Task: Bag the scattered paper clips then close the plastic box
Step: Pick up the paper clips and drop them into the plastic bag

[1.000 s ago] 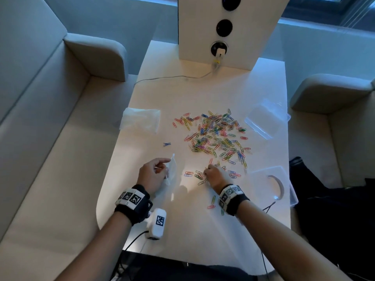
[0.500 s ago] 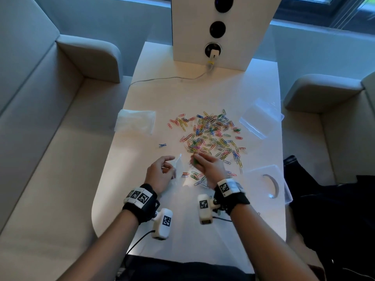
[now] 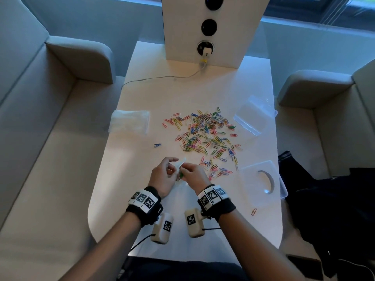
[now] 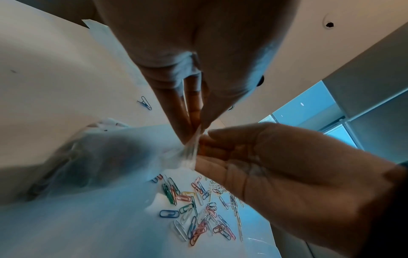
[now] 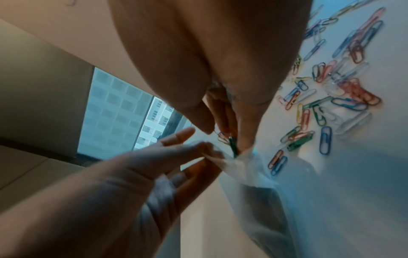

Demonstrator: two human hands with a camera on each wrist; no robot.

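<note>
The left hand [image 3: 163,175] pinches the rim of a small clear bag [image 5: 247,167] between thumb and fingertips, its other fingers loosely spread; the right hand [image 3: 193,175] pinches a few paper clips [image 5: 229,141], a green one foremost, right at the bag's mouth; both hover just above the white surface [image 3: 182,92]. The bag is thin, limp film that will sag and close on itself, so it seems best held at the rim, with the mouth kept spread by the other hand; it weighs almost nothing. The scattered paper clips [image 3: 207,136] lie in a loose heap beyond the hands, light, stiff and slick, likely to tangle and to slide when pinched; small bunches taken from the heap's edge look easiest. The plastic box [image 3: 261,181] stands open near the right edge, its lid [image 3: 254,116] well apart beyond it; both look rigid and light. A pile of spare bags [image 3: 129,122] rests at the left.
</note>
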